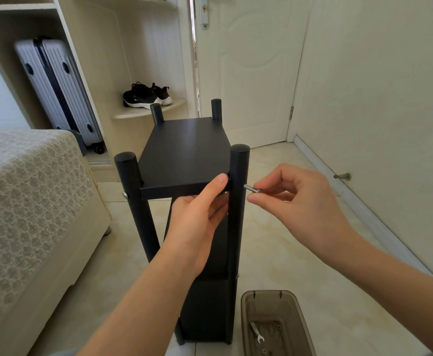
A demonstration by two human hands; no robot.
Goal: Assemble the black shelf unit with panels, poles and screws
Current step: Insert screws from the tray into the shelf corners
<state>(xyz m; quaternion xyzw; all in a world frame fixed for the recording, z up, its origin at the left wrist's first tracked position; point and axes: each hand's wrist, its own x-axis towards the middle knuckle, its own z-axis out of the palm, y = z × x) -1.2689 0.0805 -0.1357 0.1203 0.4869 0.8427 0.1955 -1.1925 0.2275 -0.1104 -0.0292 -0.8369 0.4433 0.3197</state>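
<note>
The black shelf unit stands upright on the tiled floor, its top panel [187,152] held between black poles. My left hand [200,217] grips the panel's near right corner, thumb on top, beside the near right pole [238,201]. My right hand [295,199] pinches a silver screw [251,188] whose tip touches the outer side of that pole. The near left pole [133,191] has a screw head [125,195] showing on its outer side. Lower panels are mostly hidden behind my left arm.
A brown plastic box [300,319] on the floor at the lower right holds a small wrench [257,333] and loose hardware. A bed [28,201] stands at the left. A suitcase [53,91] and shoes [146,96] sit in the wardrobe behind. A door [251,73] and wall close the right.
</note>
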